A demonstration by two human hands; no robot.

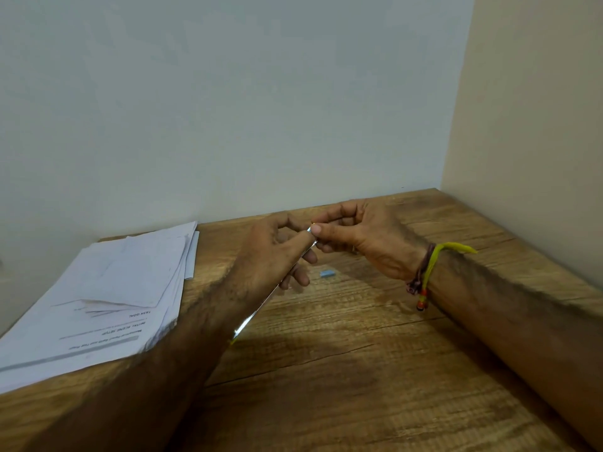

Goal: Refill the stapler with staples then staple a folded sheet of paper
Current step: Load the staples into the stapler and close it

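— What do you hold there?

— A long, thin, silver metal piece, the stapler [261,308] I think; most of it is hidden under my left hand [274,252], so I cannot say more. It shines, and it runs slanted from near my left forearm up to the place where both hands meet.

— How do the fingers stand?

— The fingers [295,246] of my left hand are curled around the metal piece and grip it above the counter [342,370]. My right hand [362,239] pinches its far tip between thumb and index finger; the other fingers are curled. If a staple is in this pinch, it is too small to tell.

— Anything else near?

— A small light-blue block [327,274] lies on the counter just below the hands, not touching them. At the left is a stack of papers [107,298]. I can read "TASK GOAL" and "INITIAL SCENE SETUP", upside down.
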